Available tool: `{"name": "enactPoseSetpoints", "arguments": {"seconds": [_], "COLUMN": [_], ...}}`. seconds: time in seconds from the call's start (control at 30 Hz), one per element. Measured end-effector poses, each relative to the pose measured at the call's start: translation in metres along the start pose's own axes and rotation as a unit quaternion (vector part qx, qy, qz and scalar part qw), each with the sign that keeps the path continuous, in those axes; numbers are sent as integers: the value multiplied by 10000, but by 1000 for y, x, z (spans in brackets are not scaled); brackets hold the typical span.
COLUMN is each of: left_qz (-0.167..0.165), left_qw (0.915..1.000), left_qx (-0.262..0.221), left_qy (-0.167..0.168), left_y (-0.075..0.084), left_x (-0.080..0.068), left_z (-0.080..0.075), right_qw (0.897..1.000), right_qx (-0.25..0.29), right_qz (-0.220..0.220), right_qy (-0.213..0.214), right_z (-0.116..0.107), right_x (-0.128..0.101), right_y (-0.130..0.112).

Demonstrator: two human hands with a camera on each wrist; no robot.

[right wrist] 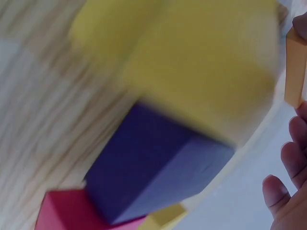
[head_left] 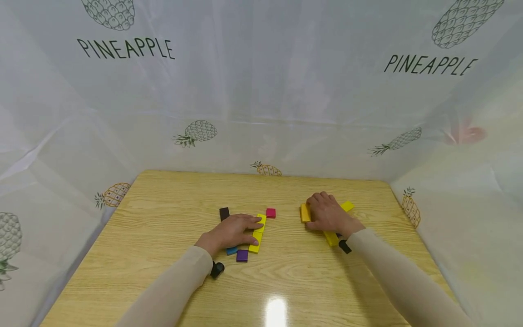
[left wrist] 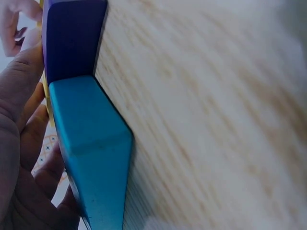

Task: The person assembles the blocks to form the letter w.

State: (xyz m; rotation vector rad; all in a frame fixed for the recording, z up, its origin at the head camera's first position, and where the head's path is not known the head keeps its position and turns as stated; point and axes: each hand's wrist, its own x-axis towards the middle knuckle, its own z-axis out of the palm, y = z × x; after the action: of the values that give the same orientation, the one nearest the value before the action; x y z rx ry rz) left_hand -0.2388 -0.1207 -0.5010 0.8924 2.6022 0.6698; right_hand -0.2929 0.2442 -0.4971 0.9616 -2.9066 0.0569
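Note:
My left hand (head_left: 234, 231) lies over a group of blocks, its fingers fairly straight, with fingertips and thumb touching two yellow blocks (head_left: 256, 240) placed end to end. Under and beside it are a black block (head_left: 224, 213), a blue block (left wrist: 93, 129) and a purple block (head_left: 242, 256). My right hand (head_left: 328, 213) pinches an orange block (head_left: 303, 212) between thumb and fingers; the right wrist view shows the orange block (right wrist: 294, 69) at the fingertips. Beneath that wrist are yellow blocks (head_left: 331, 238), a dark purple block (right wrist: 153, 163) and a red block (right wrist: 67, 211), partly hidden in the head view.
A small red block (head_left: 271, 213) lies between the hands, close to the left group. All rests on a wooden table (head_left: 175, 195). A pineapple-print curtain (head_left: 261, 81) hangs behind the table and along both sides.

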Motion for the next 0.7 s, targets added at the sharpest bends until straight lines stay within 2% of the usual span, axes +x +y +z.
{"name": "enactPoseSetpoints", "arguments": {"seconds": [0.47,0.7], "left_qz": [-17,-61], "left_qw": [10000,10000], "left_qx": [34,-21], "left_qy": [29,29], "left_y": [-1,1], "left_x": [1,2], "left_z": [1,0], "right_qw": [9976,9963], "right_qx": [-247,-310], "right_qz": [-646,-797], "right_qy": [-27,-103], "right_z": [-3,1], "right_x": [9,12], "right_y": [-54,-71]}}
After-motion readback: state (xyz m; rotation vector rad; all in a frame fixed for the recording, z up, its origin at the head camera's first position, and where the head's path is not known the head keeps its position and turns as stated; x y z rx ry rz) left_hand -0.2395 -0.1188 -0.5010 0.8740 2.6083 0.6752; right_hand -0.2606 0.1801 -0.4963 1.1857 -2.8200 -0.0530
